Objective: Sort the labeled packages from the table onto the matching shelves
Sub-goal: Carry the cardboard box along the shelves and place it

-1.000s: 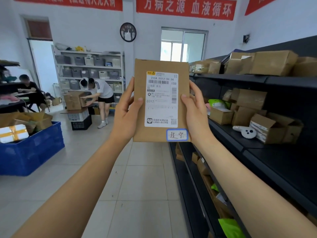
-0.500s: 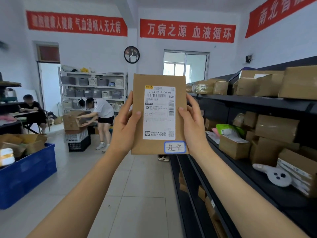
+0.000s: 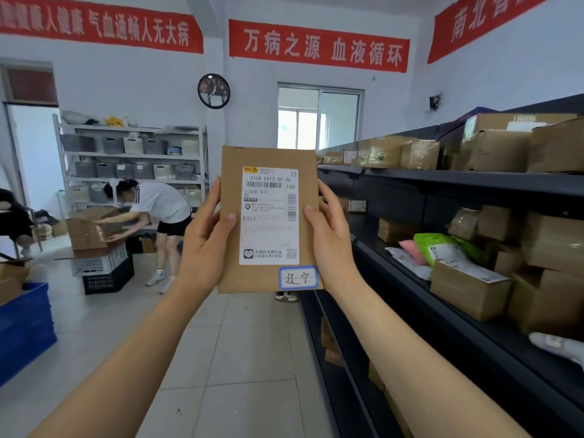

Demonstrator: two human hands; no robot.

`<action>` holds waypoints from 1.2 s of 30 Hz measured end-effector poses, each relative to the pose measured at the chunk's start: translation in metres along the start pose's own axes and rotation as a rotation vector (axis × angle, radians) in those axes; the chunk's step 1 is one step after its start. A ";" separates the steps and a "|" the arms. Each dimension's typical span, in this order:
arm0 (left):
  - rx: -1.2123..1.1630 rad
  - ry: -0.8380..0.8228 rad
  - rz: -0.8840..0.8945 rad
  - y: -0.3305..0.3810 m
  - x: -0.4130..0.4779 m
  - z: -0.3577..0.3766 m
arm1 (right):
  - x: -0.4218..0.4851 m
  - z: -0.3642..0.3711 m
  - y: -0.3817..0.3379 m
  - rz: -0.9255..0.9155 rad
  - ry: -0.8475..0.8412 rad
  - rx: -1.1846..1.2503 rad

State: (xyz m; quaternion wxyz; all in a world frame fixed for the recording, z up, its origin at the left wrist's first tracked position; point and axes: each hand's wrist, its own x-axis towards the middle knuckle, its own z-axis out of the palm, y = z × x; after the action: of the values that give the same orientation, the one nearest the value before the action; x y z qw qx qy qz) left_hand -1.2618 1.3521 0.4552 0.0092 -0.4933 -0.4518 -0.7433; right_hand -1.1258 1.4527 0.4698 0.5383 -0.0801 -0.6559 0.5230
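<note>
Handling: package [image 3: 268, 216] was judged light, flat, probably stiff.
Hold: side edges were gripped by left hand [image 3: 205, 248] and right hand [image 3: 328, 245].

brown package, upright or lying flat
Upright: the brown package stands on end, label facing the camera, left hand and right hand gripping its sides.

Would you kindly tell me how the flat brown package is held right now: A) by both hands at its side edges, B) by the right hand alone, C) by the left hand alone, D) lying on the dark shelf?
A: the left hand and the right hand each grip one side edge of the flat brown package, upright in the air.
</note>
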 end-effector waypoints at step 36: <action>-0.065 -0.048 -0.090 -0.319 0.252 0.012 | 0.292 0.020 0.271 0.051 0.059 -0.064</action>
State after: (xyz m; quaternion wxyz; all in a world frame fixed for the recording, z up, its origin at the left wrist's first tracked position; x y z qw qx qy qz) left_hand -1.5287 1.6579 0.4326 -0.0511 -0.4901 -0.4493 -0.7451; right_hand -1.3847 1.7547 0.4445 0.5410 -0.1291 -0.6539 0.5129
